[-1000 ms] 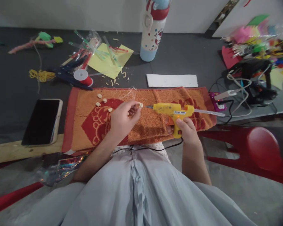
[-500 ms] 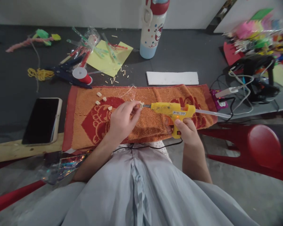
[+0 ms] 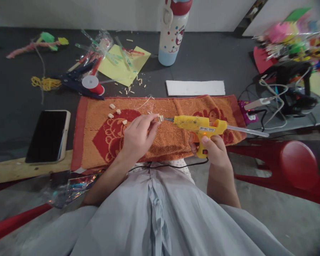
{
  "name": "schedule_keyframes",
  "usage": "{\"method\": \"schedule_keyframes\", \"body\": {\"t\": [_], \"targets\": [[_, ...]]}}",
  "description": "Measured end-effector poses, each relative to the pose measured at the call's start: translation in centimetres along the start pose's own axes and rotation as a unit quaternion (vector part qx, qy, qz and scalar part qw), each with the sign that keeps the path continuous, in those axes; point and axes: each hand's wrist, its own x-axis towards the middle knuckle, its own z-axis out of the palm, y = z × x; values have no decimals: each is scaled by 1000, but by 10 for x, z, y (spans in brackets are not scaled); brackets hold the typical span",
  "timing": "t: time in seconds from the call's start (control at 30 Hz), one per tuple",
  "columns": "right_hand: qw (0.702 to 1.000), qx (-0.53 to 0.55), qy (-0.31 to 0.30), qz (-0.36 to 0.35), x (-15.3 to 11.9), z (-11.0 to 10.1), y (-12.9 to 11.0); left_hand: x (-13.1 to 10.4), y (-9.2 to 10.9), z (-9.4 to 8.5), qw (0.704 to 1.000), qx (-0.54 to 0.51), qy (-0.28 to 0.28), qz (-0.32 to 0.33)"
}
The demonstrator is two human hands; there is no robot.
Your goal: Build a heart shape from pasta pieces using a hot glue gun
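Between the thumb and fingers of my left hand (image 3: 139, 134) is pinched a small cluster of pale wooden pieces (image 3: 160, 118). My right hand (image 3: 215, 149) grips a yellow hot glue gun (image 3: 192, 123) by its handle, with fingers at the orange trigger. Its metal nozzle points left, very close to the wooden cluster; whether they touch I cannot tell. A clear glue stick (image 3: 248, 131) sticks out of the gun's back. Both hands are over an orange and red towel (image 3: 170, 138). Several similar small wooden clusters (image 3: 118, 111) lie on the towel's left part.
A phone (image 3: 46, 137) lies left of the towel. Behind it are a red thread spool (image 3: 96, 87), dark blue pliers (image 3: 72, 83) and yellow paper (image 3: 138, 60) with wood bits. A bottle (image 3: 173, 39) and white strip (image 3: 195, 88) stand and lie beyond. Cables reach a purple power block (image 3: 247, 113) at right.
My right hand has drawn the glue gun slightly to the right, so its nozzle sits farther from my left fingers. The glue stick moved with it. My left hand has barely shifted.
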Motion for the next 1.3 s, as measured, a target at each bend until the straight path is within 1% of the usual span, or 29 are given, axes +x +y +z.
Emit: {"method": "schedule_keyframes", "body": {"t": [0.13, 0.37, 0.53, 0.67, 0.8, 1.0, 1.3], "targets": [[1000, -16, -7, -6, -1, 0, 2, 0, 0, -1, 1000, 1, 7, 14], [1000, -2, 11, -13, -1, 3, -1, -1, 2, -3, 999, 0, 14, 38], [1000, 16, 3, -23, -2, 4, -2, -1, 2, -4, 999, 5, 8, 30], [1000, 17, 9, -14, -2, 6, -5, -1, 2, -5, 999, 10, 12, 41], [1000, 15, 1, -10, -2, 6, -6, -1, 2, -5, 999, 18, 14, 47], [999, 23, -12, -28, -2, 5, -4, 0, 3, -5, 998, 23, 20, 60], [999, -2, -22, -30, -7, 3, 1, -1, 4, -6, 998, 18, 20, 53]]}}
